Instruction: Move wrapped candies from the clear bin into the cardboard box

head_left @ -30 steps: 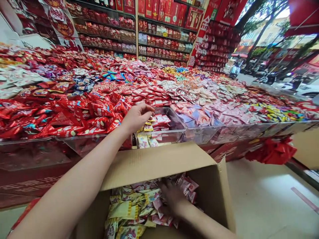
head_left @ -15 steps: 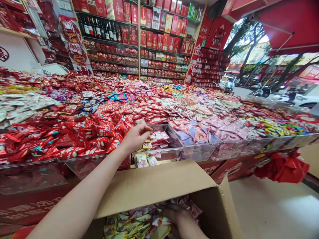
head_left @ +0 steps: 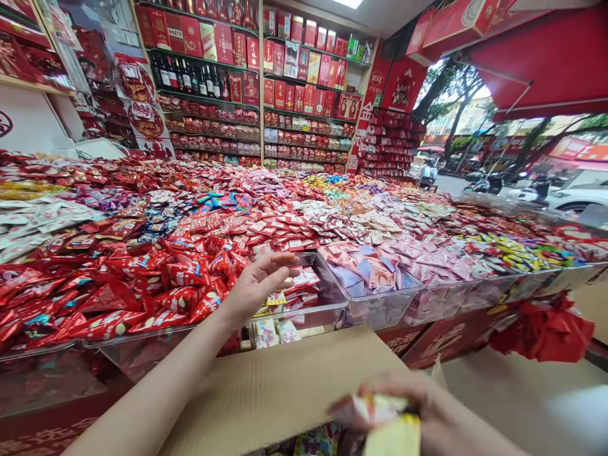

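My left hand [head_left: 259,282] hovers over a clear plastic bin [head_left: 327,310] at the front of the candy counter, palm turned up, fingers spread, holding nothing. The bin holds a few pink and yellow candy packets [head_left: 301,284]. My right hand [head_left: 418,405] is low at the bottom edge, blurred, gripping a bunch of pink and yellow candy packets [head_left: 380,415] above an open cardboard box [head_left: 285,386]. More packets show inside the box at the very bottom.
A wide counter is heaped with wrapped sweets: red packets [head_left: 142,278] to the left, pink and purple ones [head_left: 370,266] to the right. Shelves of red boxes and bottles [head_left: 266,82] stand behind. Red fabric [head_left: 541,326] hangs right; a pale floor [head_left: 536,392] lies beyond.
My right hand has come up out of the box with a bunch of packets. My left hand has turned palm up and spread its fingers over the bin. The view has tilted upward.
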Demonstrator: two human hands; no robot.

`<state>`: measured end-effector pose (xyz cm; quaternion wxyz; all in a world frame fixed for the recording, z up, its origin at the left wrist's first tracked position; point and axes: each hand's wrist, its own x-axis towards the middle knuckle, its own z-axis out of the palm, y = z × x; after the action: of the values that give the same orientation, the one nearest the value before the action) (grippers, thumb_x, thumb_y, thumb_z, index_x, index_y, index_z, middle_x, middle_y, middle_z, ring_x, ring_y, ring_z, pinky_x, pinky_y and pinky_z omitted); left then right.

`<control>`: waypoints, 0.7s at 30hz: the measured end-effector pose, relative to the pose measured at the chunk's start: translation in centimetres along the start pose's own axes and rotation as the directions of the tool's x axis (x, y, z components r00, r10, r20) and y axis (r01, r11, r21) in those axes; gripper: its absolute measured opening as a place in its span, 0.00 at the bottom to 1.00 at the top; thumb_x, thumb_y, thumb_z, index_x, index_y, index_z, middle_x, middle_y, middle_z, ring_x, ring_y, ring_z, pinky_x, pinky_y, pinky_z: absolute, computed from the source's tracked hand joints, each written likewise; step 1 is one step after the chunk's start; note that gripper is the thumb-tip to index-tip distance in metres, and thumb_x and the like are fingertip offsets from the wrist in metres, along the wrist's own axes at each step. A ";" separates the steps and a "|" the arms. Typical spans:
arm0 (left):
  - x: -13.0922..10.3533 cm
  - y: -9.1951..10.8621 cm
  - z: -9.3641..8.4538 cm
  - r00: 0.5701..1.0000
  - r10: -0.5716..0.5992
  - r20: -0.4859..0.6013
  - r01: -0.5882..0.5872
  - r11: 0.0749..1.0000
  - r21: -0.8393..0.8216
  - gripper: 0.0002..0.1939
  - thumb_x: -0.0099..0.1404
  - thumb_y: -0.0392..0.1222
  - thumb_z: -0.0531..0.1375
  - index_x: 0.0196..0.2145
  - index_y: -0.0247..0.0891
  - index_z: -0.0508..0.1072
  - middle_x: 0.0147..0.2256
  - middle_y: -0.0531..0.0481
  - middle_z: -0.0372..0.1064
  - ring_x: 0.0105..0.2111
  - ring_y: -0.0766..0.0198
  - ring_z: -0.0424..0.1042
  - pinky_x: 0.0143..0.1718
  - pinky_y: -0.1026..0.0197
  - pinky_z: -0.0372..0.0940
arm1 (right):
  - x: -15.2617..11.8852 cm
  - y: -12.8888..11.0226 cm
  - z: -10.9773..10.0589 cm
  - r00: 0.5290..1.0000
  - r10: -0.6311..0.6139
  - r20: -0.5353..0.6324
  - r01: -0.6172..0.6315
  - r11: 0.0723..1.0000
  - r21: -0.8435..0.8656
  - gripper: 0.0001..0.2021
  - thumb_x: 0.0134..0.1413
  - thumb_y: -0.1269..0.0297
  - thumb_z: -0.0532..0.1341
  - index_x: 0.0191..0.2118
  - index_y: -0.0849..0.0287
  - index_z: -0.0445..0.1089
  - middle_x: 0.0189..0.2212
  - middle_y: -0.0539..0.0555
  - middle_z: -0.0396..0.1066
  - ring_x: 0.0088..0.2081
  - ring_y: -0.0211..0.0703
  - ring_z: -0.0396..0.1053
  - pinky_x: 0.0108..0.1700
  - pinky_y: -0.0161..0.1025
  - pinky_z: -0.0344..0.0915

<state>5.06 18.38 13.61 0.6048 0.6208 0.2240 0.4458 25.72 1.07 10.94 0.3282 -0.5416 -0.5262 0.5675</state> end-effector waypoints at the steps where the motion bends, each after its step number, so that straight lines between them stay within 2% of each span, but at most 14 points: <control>1: -0.2 0.2 0.3 0.997 -0.040 0.072 0.045 0.996 -0.077 0.21 0.52 0.51 0.60 0.44 0.44 0.69 0.50 0.41 0.63 0.47 0.51 0.65 0.44 0.51 0.63 | 0.9 -2.2 -0.5 1.000 -0.014 0.023 0.013 1.000 0.011 0.10 0.40 0.61 0.63 0.32 0.58 0.73 0.30 0.54 0.72 0.31 0.43 0.69 0.29 0.34 0.65; 2: -0.4 0.4 0.6 0.988 -0.064 0.139 0.084 0.986 -0.144 0.27 0.49 0.55 0.61 0.47 0.47 0.66 0.54 0.41 0.59 0.50 0.48 0.62 0.44 0.50 0.62 | 2.1 -4.2 -0.9 0.998 -0.053 0.040 0.051 0.997 0.053 0.11 0.40 0.63 0.62 0.34 0.57 0.73 0.28 0.53 0.71 0.29 0.41 0.68 0.23 0.31 0.63; 4: -0.8 0.5 1.1 0.973 -0.065 0.221 0.117 0.966 -0.230 0.40 0.40 0.59 0.64 0.52 0.52 0.60 0.58 0.43 0.52 0.53 0.46 0.58 0.46 0.49 0.61 | 5.1 -6.9 -1.2 0.992 -0.114 0.063 0.105 0.986 0.128 0.11 0.40 0.65 0.61 0.35 0.58 0.71 0.28 0.52 0.71 0.28 0.39 0.68 0.19 0.27 0.59; 5: -0.8 0.4 1.3 0.973 -0.043 0.227 0.103 0.961 -0.258 0.45 0.35 0.59 0.66 0.53 0.54 0.58 0.58 0.43 0.51 0.54 0.46 0.57 0.46 0.49 0.61 | 6.8 -7.7 -1.1 0.990 -0.117 0.074 0.103 0.979 0.174 0.12 0.40 0.65 0.62 0.36 0.58 0.70 0.27 0.52 0.70 0.27 0.38 0.68 0.18 0.26 0.58; 7: -0.8 0.0 1.5 0.990 0.009 0.141 0.032 0.959 -0.283 0.49 0.33 0.55 0.68 0.54 0.56 0.55 0.57 0.44 0.53 0.52 0.48 0.60 0.47 0.51 0.60 | 10.0 -8.3 -0.6 0.991 -0.081 0.111 0.050 0.964 0.261 0.14 0.40 0.64 0.63 0.38 0.58 0.69 0.27 0.51 0.70 0.24 0.35 0.68 0.19 0.27 0.60; 9: -0.4 -0.5 1.5 0.999 0.015 -0.043 -0.025 0.970 -0.241 0.40 0.40 0.48 0.68 0.51 0.52 0.60 0.52 0.44 0.61 0.47 0.52 0.66 0.45 0.54 0.62 | 12.5 -8.2 0.3 0.985 -0.040 0.171 -0.017 0.947 0.320 0.16 0.37 0.64 0.65 0.38 0.57 0.67 0.25 0.49 0.69 0.22 0.34 0.67 0.20 0.29 0.62; 11: 0.1 -0.9 1.4 0.973 -0.027 -0.227 -0.023 0.976 -0.216 0.24 0.48 0.45 0.65 0.43 0.43 0.66 0.43 0.45 0.70 0.40 0.57 0.70 0.39 0.58 0.65 | 14.2 -7.9 1.2 0.973 -0.056 0.224 -0.027 0.937 0.349 0.17 0.36 0.63 0.66 0.37 0.58 0.66 0.24 0.48 0.68 0.21 0.34 0.68 0.19 0.28 0.61; 12: 0.3 -1.0 1.2 0.957 -0.051 -0.287 -0.021 0.970 -0.244 0.18 0.51 0.44 0.63 0.40 0.41 0.67 0.38 0.46 0.72 0.37 0.58 0.72 0.36 0.59 0.66 | 14.8 -7.7 1.5 0.967 -0.073 0.244 -0.019 0.935 0.354 0.18 0.35 0.63 0.66 0.37 0.58 0.65 0.25 0.48 0.69 0.21 0.34 0.68 0.18 0.27 0.60; 14: 0.7 -0.9 0.9 0.928 -0.099 -0.358 -0.034 0.937 -0.347 0.13 0.53 0.43 0.61 0.37 0.40 0.67 0.31 0.50 0.73 0.32 0.61 0.73 0.33 0.59 0.67 | 15.4 -7.5 1.7 0.963 -0.085 0.257 -0.009 0.938 0.345 0.20 0.36 0.65 0.66 0.39 0.58 0.63 0.27 0.49 0.70 0.23 0.35 0.70 0.17 0.25 0.58; 16: 0.9 -0.7 0.5 0.890 -0.131 -0.437 -0.077 0.901 -0.427 0.11 0.54 0.41 0.60 0.37 0.40 0.65 0.28 0.52 0.73 0.29 0.62 0.73 0.31 0.59 0.68 | 15.8 -7.4 1.5 0.973 -0.073 0.218 0.000 0.948 0.319 0.22 0.36 0.65 0.66 0.40 0.58 0.60 0.27 0.49 0.70 0.23 0.37 0.70 0.17 0.25 0.59; 18: 0.9 -0.5 0.2 0.838 -0.174 -0.517 -0.091 0.890 -0.447 0.10 0.54 0.39 0.60 0.35 0.40 0.65 0.26 0.53 0.73 0.27 0.63 0.73 0.30 0.60 0.68 | 16.2 -7.3 1.0 0.988 -0.100 0.114 0.058 0.942 0.332 0.20 0.38 0.64 0.65 0.39 0.58 0.60 0.26 0.50 0.71 0.23 0.37 0.70 0.15 0.26 0.58; 20: 0.8 -0.5 0.0 0.793 -0.232 -0.563 -0.060 0.890 -0.451 0.09 0.53 0.36 0.59 0.34 0.39 0.66 0.26 0.52 0.73 0.26 0.63 0.73 0.28 0.60 0.68 | 16.8 -7.2 0.6 0.990 -0.138 0.029 0.116 0.912 0.394 0.16 0.40 0.62 0.64 0.37 0.58 0.60 0.29 0.51 0.71 0.23 0.36 0.70 0.15 0.26 0.59; 21: 0.8 -0.5 0.0 0.792 -0.274 -0.546 -0.012 0.887 -0.462 0.08 0.53 0.35 0.58 0.34 0.38 0.67 0.26 0.51 0.73 0.26 0.62 0.73 0.27 0.60 0.69 | 17.1 -7.2 0.4 0.988 -0.152 0.008 0.133 0.890 0.436 0.15 0.41 0.61 0.63 0.36 0.58 0.61 0.30 0.51 0.71 0.24 0.36 0.70 0.16 0.26 0.60</control>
<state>5.53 19.12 13.38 0.6579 0.2768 0.3392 0.6128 20.50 18.70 13.12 0.4701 -0.4027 -0.4319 0.6560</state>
